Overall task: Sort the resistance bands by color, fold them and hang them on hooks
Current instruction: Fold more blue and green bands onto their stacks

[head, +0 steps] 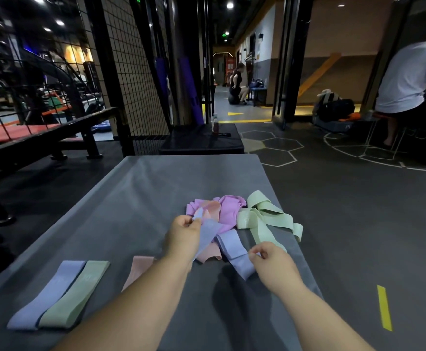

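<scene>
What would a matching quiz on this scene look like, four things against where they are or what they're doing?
Things
1. flat green band
2. loose green bands
3. bottle
4. left hand

Places or states
A. on the black box
B. pinching a lavender band
C. right side of the pile
D. beside the flat lavender band

Pairs: 1-D, 2-C, 3-A, 4-B
</scene>
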